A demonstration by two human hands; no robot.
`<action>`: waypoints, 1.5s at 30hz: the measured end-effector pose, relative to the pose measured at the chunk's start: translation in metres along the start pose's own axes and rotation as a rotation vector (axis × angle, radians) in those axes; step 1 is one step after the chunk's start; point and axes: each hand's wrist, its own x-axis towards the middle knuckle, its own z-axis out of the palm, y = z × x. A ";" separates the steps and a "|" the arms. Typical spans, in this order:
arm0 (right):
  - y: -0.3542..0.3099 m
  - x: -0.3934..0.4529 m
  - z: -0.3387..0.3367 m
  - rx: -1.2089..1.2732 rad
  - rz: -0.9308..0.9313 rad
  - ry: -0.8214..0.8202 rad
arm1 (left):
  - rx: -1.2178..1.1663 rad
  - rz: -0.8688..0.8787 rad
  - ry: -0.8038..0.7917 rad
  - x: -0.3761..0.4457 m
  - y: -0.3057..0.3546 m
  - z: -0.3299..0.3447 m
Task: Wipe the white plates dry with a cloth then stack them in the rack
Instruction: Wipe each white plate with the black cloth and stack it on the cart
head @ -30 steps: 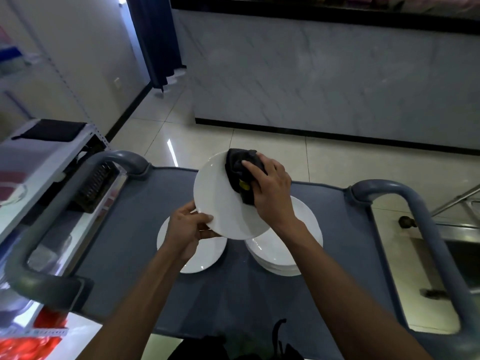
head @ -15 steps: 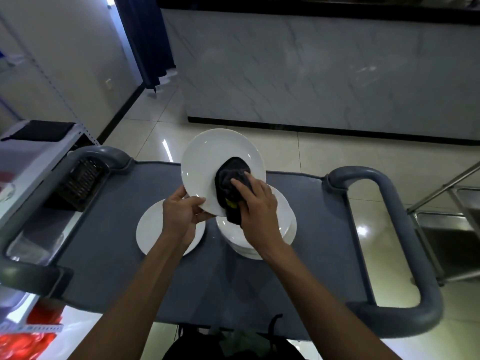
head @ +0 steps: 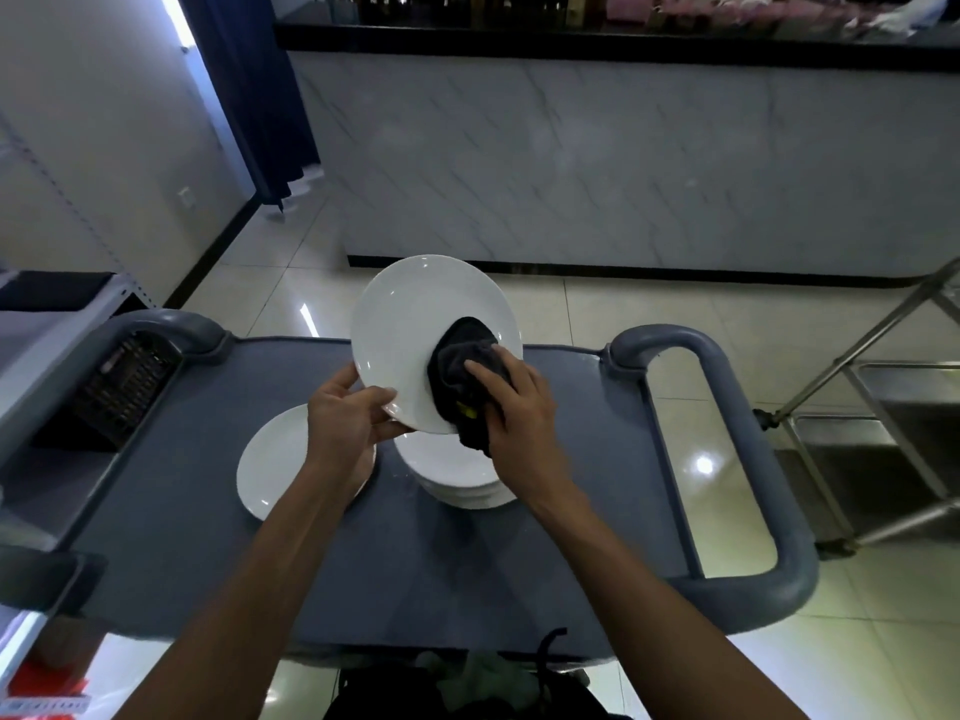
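Right hand (head: 511,402) grips the dark cloth (head: 462,374), now lower on the tilted white plate (head: 415,330) than a second ago; left hand (head: 345,418) pinches its rim above the cart; wiping continues.

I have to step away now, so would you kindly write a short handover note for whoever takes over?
Left hand grips the lower rim of the raised white plate. Right hand presses the dark cloth on its face, mid-wipe.
On the grey cart: one single plate left, a stack of plates under the hands.
Left: finish this plate, dry the others, rack them all; no plate rack identifiable in view.
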 end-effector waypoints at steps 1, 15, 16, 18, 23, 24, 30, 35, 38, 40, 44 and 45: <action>0.004 0.004 -0.004 -0.011 0.023 0.017 | 0.013 -0.004 -0.018 -0.001 0.001 0.001; 0.002 0.062 -0.024 -0.093 0.005 0.093 | 0.192 -0.078 -0.206 -0.016 -0.001 0.004; -0.002 0.065 -0.023 -0.092 -0.008 0.096 | 0.197 -0.083 -0.212 -0.017 -0.001 0.004; -0.010 0.067 -0.019 -0.090 -0.048 0.101 | 0.194 -0.088 -0.213 -0.018 -0.002 0.003; -0.023 0.057 -0.005 -0.049 -0.170 0.045 | 0.173 -0.089 -0.210 -0.019 -0.004 0.003; -0.025 0.053 -0.003 -0.042 -0.190 0.027 | 0.167 -0.092 -0.210 -0.019 -0.006 0.003; -0.024 0.022 0.005 -0.057 -0.272 -0.074 | 0.138 -0.085 -0.212 -0.021 -0.011 -0.003; -0.019 0.006 0.006 -0.072 -0.276 -0.068 | 0.175 -0.075 -0.242 -0.026 -0.012 -0.002; -0.019 0.014 0.005 -0.078 -0.284 -0.060 | 0.206 -0.083 -0.258 -0.027 -0.008 0.000; -0.020 0.022 0.004 -0.095 -0.279 -0.034 | 0.215 -0.096 -0.260 -0.027 -0.007 0.001; -0.021 0.041 0.002 -0.105 -0.271 0.011 | 0.185 -0.108 -0.249 -0.029 -0.008 0.003; -0.020 0.044 0.001 -0.109 -0.262 0.020 | 0.173 -0.107 -0.247 -0.029 -0.009 0.003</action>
